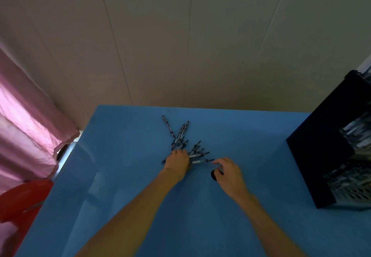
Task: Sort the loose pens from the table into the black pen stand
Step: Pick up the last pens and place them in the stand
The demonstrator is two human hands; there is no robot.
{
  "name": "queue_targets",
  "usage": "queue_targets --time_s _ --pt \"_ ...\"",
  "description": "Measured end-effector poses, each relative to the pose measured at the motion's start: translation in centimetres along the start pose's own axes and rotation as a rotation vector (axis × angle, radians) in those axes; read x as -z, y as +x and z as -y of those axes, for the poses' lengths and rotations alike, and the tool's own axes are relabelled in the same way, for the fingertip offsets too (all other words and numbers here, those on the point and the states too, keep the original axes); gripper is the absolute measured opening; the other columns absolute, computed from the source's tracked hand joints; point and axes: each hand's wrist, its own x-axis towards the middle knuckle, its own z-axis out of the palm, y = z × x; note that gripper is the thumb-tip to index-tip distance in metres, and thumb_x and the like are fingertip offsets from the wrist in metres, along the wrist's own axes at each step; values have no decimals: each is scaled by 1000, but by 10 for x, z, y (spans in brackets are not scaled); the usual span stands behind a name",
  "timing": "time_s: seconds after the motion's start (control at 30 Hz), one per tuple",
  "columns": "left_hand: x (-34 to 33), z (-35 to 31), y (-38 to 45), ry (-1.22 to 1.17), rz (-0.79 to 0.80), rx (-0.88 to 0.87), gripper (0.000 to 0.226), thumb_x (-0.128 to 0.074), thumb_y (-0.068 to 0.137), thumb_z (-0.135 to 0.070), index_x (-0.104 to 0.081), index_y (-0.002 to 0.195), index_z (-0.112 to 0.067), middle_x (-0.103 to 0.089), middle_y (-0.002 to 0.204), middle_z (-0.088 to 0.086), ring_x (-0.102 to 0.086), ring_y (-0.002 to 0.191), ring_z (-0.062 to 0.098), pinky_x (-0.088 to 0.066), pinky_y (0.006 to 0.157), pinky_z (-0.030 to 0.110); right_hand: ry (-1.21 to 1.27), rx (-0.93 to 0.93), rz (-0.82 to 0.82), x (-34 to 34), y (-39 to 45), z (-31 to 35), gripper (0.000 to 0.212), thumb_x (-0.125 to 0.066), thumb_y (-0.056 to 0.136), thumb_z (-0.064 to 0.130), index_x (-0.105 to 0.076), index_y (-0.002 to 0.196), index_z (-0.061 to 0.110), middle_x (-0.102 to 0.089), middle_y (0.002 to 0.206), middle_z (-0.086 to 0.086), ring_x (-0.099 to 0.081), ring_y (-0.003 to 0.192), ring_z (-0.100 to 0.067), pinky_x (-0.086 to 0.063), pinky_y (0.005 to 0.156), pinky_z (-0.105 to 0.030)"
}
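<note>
Left hand (177, 161) is curled down on the pen pile (183, 142), grasp unclear. Right hand (228, 173) cups a small black object (214, 174), fingers loose. Raking could scatter pens beyond the left fingers.

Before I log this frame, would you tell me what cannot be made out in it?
Head view:
- Pen count: the pen pile overlaps, small and blurred; the left hand covers part.
- Black object under the right hand: mostly hidden.
- Black pen stand: cut off by the right edge.
</note>
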Motion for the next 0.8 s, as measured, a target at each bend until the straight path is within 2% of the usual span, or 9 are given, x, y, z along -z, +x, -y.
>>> queue_targets --time_s 0.1,0.17,0.27,0.33,0.47,0.57,0.63,0.73,0.8 --pt "-6 7 -17 -385 -178 106 24 -56 100 -27 -44 113 -11 -62 102 8 -60 92 28 -45 67 35 8 0 -2 0 1 4 25 -57 94 2 -68 114 11 -63 116 0 -61 87 -11 -54 88 -28" --pt "-10 15 -28 -685 -335 162 18 -59 98 -23 -43 102 -18 -59 83 -2 -59 75 24 -42 58 31 20 13 -5 -4 3 9 25 -58 93 2 -68 114 11 -63 115 -1 -61 89 -11 -55 89 -32" --pt "-6 22 -45 -1144 -533 269 31 -63 96 -9 -49 105 -35 -60 89 -20 -60 78 4 -46 67 16 20 65 -24 -11 6 22 25 -59 92 2 -69 114 11 -64 112 -2 -62 94 -14 -54 89 -34" --pt "0 27 -55 -1298 -608 325 41 -65 96 -9 -50 112 -43 -61 98 -27 -60 84 -12 -46 74 8 11 103 -39 -16 10 32 25 -59 92 2 -69 113 11 -65 111 -3 -63 96 -16 -52 89 -32" --pt "-2 34 -68 -1387 -702 350 29 -63 98 -20 -54 106 -47 -65 85 -24 -59 72 -12 -46 66 9 1 142 -62 -29 17 48 25 -58 93 5 -69 115 11 -65 113 -2 -63 98 -16 -51 89 -28" --pt "-8 40 -71 -1417 -782 369 17 -60 100 -21 -60 115 -28 -65 81 -17 -56 66 -7 -48 64 11 6 162 -69 -41 16 57 24 -57 96 6 -68 116 12 -64 114 0 -62 100 -14 -49 88 -24" --pt "-7 45 -71 -1425 -796 372 10 -63 98 -19 -62 106 -13 -59 75 -12 -52 64 -4 -45 61 13 7 184 -82 -48 16 61 22 -57 97 6 -68 116 11 -64 114 0 -61 100 -14 -46 88 -19" --pt "-4 52 -69 -1444 -778 397 29 -71 93 -20 -47 80 -10 -44 68 1 -38 58 7 -38 58 19 17 197 -101 -56 17 66 21 -57 97 6 -68 115 12 -64 113 2 -60 100 -11 -44 87 -16" --pt "-7 59 -68 -1462 -791 409 40 -74 91 -22 -39 73 -12 -37 64 0 -31 58 10 -34 56 20 22 204 -101 -62 16 69 21 -57 97 7 -68 114 13 -63 112 4 -59 99 -9 -47 87 -18"
